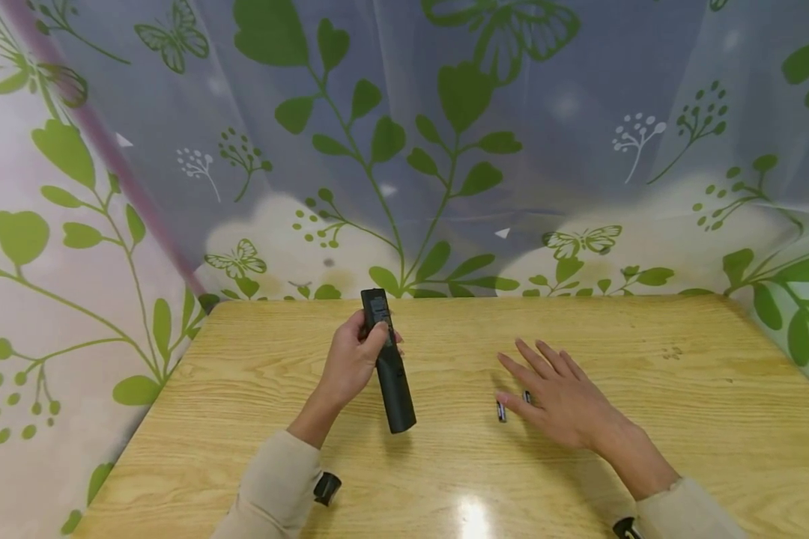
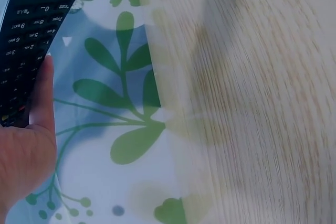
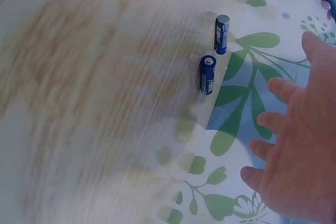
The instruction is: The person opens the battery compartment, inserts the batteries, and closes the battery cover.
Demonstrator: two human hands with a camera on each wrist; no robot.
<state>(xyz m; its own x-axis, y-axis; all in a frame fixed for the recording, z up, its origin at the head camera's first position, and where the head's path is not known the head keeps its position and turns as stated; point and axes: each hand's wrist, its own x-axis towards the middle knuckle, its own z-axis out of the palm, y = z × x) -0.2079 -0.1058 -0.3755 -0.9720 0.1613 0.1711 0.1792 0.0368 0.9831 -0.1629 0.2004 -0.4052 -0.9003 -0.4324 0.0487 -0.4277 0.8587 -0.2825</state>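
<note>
My left hand (image 1: 353,355) grips a long black remote control (image 1: 395,393) above the table, with the thumb across its upper part. In the left wrist view the number keys of the remote (image 2: 23,51) face the camera. Two small blue batteries (image 3: 222,34) are on the table side by side, a little apart. My right hand (image 1: 566,400) is held over the table beside them with its fingers spread and nothing in its grasp. From the head the right hand partly overlaps the batteries (image 1: 502,411), while the right wrist view shows its fingers apart from them.
A light wood-grain table (image 1: 263,412) spans the space under both hands. Fabric printed with green leaves and butterflies (image 1: 404,150) hangs behind its far edge and at both sides. Small black devices are at the left cuff (image 1: 326,488) and right cuff (image 1: 624,528).
</note>
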